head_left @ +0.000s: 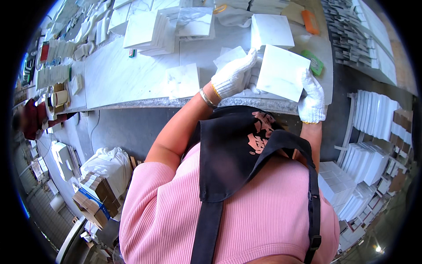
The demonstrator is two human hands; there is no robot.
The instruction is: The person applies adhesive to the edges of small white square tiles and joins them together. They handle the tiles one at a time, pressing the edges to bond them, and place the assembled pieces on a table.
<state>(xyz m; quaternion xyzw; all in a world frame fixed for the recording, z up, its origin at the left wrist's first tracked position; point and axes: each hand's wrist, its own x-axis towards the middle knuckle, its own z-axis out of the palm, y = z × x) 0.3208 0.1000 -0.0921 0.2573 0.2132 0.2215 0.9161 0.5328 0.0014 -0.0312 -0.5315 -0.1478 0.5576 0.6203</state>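
I hold a square white marble tile (pixel 281 71) tilted up above the front edge of the stone workbench (pixel 118 79). My right hand (pixel 311 97), in a white knit glove, grips the tile's right lower edge. My left hand (pixel 233 75), also gloved, rests at the tile's left side, touching its edge and a small stack of tiles (pixel 228 56) beneath it. A bracelet sits on my left wrist.
More white tiles lie on the bench: a single one (pixel 182 80), stacks (pixel 147 33) at the back, another (pixel 270 31) behind my tile. A green sponge (pixel 315 63) and an orange block (pixel 310 22) lie to the right. Tile racks (pixel 373 114) stand right; boxes (pixel 94 193) lower left.
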